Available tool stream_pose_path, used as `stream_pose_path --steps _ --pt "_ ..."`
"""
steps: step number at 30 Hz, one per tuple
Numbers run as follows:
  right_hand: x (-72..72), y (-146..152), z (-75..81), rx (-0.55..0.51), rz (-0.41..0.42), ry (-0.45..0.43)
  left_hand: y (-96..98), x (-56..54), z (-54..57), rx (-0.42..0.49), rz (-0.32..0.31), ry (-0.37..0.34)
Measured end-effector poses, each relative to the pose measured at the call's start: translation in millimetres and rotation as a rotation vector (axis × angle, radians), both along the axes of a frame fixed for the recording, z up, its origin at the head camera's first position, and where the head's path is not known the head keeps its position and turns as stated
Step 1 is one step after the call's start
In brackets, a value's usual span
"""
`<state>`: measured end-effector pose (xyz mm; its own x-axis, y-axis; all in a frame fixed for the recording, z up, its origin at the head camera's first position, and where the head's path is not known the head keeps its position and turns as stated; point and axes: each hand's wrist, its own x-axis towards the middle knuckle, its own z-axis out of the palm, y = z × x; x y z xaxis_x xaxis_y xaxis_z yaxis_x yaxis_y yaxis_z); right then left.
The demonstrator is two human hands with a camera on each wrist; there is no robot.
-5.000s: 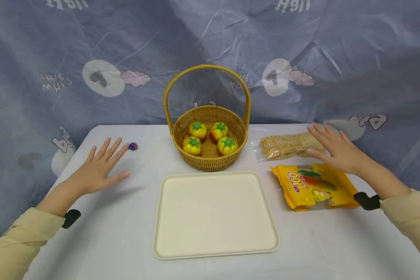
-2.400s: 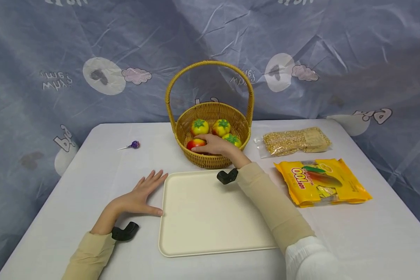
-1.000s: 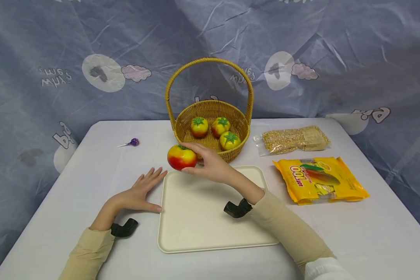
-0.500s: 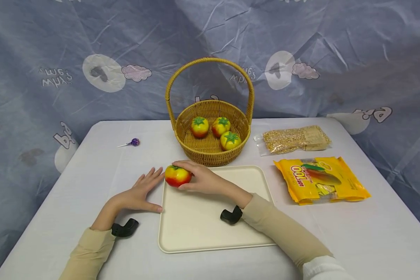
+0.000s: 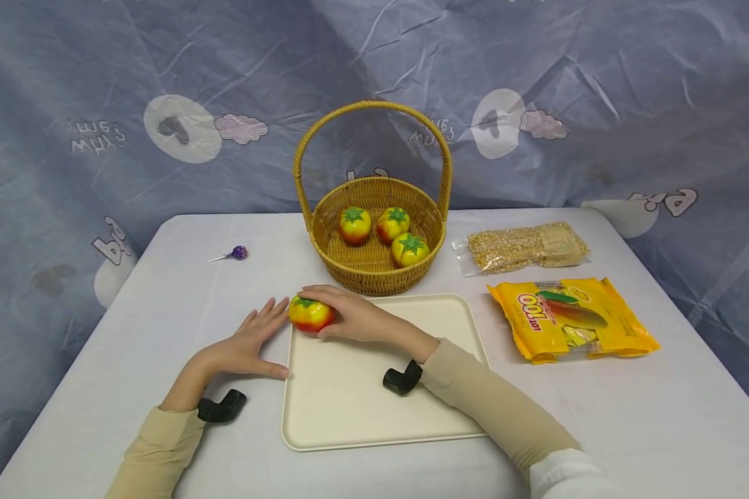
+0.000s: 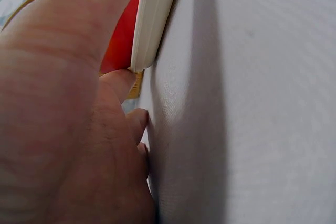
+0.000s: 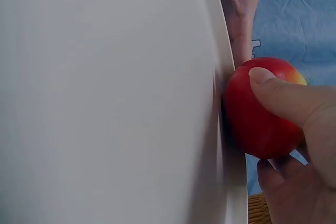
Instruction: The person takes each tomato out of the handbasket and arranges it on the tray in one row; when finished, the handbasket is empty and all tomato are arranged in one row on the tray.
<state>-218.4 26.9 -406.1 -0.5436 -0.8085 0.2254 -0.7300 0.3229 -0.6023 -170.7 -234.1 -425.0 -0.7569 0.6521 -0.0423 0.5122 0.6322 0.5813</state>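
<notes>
In the head view my right hand (image 5: pixel 358 317) grips a red-and-yellow tomato (image 5: pixel 311 315) with a green leafy top, at the far left corner of the cream tray (image 5: pixel 387 388). The right wrist view shows the thumb lying across the tomato (image 7: pixel 262 111) and fingers curled beneath, right at the tray's rim. My left hand (image 5: pixel 243 346) rests on the table with spread, straight fingers, thumb tip and index fingertip right at the tray's left edge. In the left wrist view, the tray's rim (image 6: pixel 152 24) stands beside the fingers.
Behind the tray, a wicker basket (image 5: pixel 377 283) with a tall handle holds 3 more tomatoes (image 5: pixel 410 249). A purple lollipop (image 5: pixel 239 253) lies back left. At right are a clear bag of yellow kernels (image 5: pixel 505 251) and a yellow candy bag (image 5: pixel 571 322). A patterned curtain hangs behind.
My right hand reached into the basket, took out one tomato and brought it down to the tray's far left corner, shifting slightly left lately. Earlier, my left hand moved to the tray's edge.
</notes>
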Motion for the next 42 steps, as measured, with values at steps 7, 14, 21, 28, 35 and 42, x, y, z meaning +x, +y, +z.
stream_pose_path --steps 7,14,21,28,35,42 --pt "1.7 1 1.6 0.025 -0.024 -0.013 1.1 -0.2 0.9 0.008 -0.002 -0.007" --pt "6.0 4 13.4 0.067 -0.032 -0.015 0.2 0.1 -0.3 0.006 0.002 -0.003" --pt "7.2 19 53.1 0.004 -0.028 0.035 1.1 -0.5 -2.7 0.008 -0.003 0.004" --pt "-17.2 60 91.6 -0.296 -0.239 0.010 -0.6 -1.0 -1.9 0.009 0.000 0.013" --pt "-49.3 104 80.9 -0.550 -0.454 -0.252 -1.6 -0.9 -2.2 0.015 -0.002 0.015" --pt "-64.9 125 59.7 -0.785 -0.587 -0.552 -2.2 -1.5 -3.5 0.025 -0.006 0.017"
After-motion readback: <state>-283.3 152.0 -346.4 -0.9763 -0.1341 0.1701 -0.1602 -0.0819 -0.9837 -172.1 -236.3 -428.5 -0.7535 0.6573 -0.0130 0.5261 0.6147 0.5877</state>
